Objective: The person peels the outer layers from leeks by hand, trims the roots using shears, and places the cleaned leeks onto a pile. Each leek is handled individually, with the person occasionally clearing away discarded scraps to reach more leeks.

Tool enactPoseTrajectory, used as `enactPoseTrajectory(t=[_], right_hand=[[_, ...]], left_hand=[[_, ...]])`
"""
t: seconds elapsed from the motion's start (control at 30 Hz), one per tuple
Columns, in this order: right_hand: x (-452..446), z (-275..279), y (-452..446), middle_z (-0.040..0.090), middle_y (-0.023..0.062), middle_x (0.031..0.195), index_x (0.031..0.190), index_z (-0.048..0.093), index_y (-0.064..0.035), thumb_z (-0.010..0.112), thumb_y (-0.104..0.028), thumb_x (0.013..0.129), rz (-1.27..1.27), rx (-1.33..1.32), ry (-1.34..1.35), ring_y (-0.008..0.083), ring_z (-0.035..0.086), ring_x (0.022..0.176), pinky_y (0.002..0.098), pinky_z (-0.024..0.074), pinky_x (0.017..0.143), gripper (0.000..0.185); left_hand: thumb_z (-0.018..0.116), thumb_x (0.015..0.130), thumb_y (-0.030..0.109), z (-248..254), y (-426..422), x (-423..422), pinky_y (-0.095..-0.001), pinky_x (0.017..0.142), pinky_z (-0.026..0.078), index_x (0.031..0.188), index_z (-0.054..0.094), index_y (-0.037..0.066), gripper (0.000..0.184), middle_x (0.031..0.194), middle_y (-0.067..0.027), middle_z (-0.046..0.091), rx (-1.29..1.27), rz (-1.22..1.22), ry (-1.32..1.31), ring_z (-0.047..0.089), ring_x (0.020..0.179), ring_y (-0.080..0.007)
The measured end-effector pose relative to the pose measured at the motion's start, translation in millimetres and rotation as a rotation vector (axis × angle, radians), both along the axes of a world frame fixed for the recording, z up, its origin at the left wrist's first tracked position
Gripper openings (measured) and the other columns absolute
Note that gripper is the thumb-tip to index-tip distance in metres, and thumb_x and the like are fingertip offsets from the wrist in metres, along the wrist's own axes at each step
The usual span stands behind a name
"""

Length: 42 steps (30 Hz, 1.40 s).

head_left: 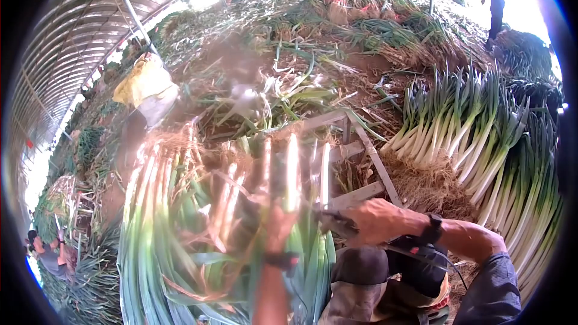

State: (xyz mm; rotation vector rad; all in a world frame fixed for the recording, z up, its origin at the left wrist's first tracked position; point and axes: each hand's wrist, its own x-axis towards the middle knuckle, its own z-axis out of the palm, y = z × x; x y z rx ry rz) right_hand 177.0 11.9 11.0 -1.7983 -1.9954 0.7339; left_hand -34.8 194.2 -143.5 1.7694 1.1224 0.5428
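Long green onions (144, 198) lie in front of me, roots away from me and green leaves toward me. My left hand (280, 222) reaches over them, at the lower end of a white stalk (293, 168). Motion smears its fingers, so I cannot make out its grip. My right hand (376, 219) is closed around a dark tool (337, 222), its tip pointing left at the onions; its exact kind is unclear. A thin dark cable or hose (448, 259) runs below my right wrist. Both wrists wear dark bands.
A metal frame (373, 162) stands just beyond my right hand. Trimmed onions (463, 126) are piled at right, roots toward me. Loose leaves (289, 93) litter the ground ahead. A yellow-and-white bag (146, 87) is by a pole. Other people (495, 12) are farther off.
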Motion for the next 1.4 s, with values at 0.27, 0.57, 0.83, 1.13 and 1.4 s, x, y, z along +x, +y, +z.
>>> enactPoseTrajectory(t=[0.27,0.57,0.83,1.13,1.4], right_hand=[[8,14,-25,0.065,0.0205,0.076,0.112,0.059,-0.0006,0.075,-0.043,0.073,-0.082,-0.021,-0.099,0.0402,0.067,0.079,0.0492,0.0516,0.070,0.059],[-5,11,-20,0.067,0.0193,0.081,0.114,0.058,-0.0006,0.075,-0.042,0.075,0.035,-0.119,-0.089,0.0402,0.067,0.079,0.0496,0.0518,0.071,0.058],[-14,11,-17,0.067,0.0129,0.076,0.125,0.055,-0.0085,0.066,-0.041,0.083,0.173,-0.220,-0.120,0.0319,0.066,0.065,0.0453,0.0511,0.059,0.054],[-45,17,2,0.064,0.0128,0.072,0.118,0.056,-0.0075,0.059,-0.037,0.086,0.280,-0.195,-0.103,0.0301,0.064,0.060,0.0445,0.0491,0.053,0.043],[-55,6,12,0.058,0.0111,0.060,0.102,0.058,0.0028,0.068,-0.037,0.075,0.314,-0.216,-0.059,0.0315,0.059,0.052,0.0447,0.0474,0.050,0.049]], left_hand=[[0.064,0.091,0.036,-23,-29,-4,-0.0486,0.082,0.053,0.130,0.052,-0.001,0.055,0.098,-0.0286,0.069,0.243,-0.104,0.267,0.068,0.093,-0.0426],[0.060,0.099,0.028,-16,-108,-28,-0.0492,0.069,0.052,0.099,0.062,0.006,0.022,0.088,-0.0203,0.065,0.652,0.096,0.382,0.066,0.080,-0.0435],[0.059,0.096,0.014,-23,-105,-45,-0.0456,0.060,0.054,0.099,0.060,0.009,0.007,0.086,-0.0158,0.066,0.929,-0.009,0.220,0.067,0.071,-0.0367],[0.068,0.089,0.031,-12,-114,-58,-0.0506,0.065,0.053,0.108,0.064,0.007,0.031,0.083,-0.0205,0.068,0.399,-0.062,0.591,0.068,0.078,-0.0409],[0.073,0.084,0.040,35,-91,-94,-0.0447,0.069,0.054,0.114,0.065,0.007,0.045,0.088,-0.0190,0.069,0.125,-0.128,0.360,0.069,0.077,-0.0358]])
